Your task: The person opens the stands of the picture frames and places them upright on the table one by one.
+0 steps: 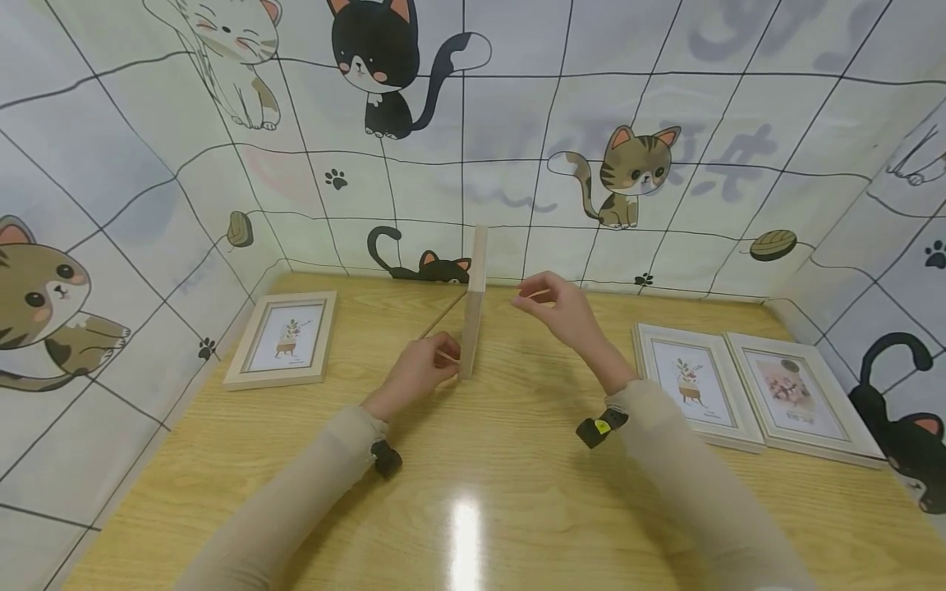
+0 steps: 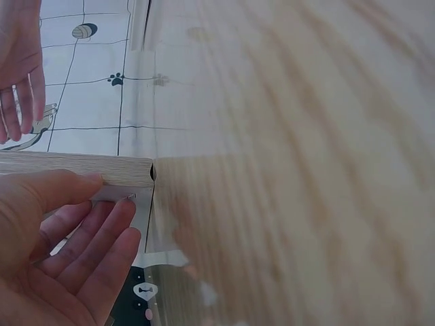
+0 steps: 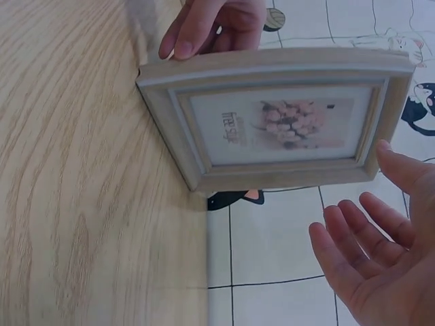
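Observation:
A pale wooden picture frame (image 1: 475, 320) stands upright, edge-on to the head view, on the wooden table. Its front, with a pink flower print (image 3: 292, 125), shows in the right wrist view. A thin support leg (image 1: 443, 315) slants out from its back on the left. My left hand (image 1: 421, 368) holds the frame's near edge low down, thumb on the edge and fingers behind by a small metal clip (image 2: 130, 197). To the right of the frame, my right hand (image 1: 563, 313) hovers with relaxed fingers, apart from it in the head view.
Another picture frame (image 1: 328, 332) lies face up at the table's left. Two more, a plant-print frame (image 1: 739, 435) and a flower-print frame (image 1: 820, 443), lie side by side at the right. A cat-patterned cloth (image 1: 510, 115) hangs behind the wooden table (image 1: 532, 492).

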The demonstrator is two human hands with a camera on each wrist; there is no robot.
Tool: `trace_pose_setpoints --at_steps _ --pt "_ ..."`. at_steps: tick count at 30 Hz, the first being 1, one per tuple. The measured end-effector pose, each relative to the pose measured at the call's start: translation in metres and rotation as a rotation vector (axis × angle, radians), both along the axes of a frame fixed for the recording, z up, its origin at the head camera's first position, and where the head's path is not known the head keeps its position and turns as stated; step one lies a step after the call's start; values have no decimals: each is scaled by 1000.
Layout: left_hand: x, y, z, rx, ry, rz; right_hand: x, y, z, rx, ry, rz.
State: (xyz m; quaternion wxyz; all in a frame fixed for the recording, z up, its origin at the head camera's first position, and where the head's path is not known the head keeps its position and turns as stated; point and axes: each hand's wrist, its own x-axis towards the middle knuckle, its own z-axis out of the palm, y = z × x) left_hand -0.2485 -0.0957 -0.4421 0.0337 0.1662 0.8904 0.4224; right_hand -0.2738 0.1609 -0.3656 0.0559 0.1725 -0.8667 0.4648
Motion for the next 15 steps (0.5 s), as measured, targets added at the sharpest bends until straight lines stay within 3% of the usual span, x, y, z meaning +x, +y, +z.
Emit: trace_pose_setpoints --at_steps 7,15 --pt "1 0 0 -2 -3 10 -14 4 -8 -49 -31 41" --pt "1 -1 0 -2 -10 14 -33 4 -23 -23 -64 68"
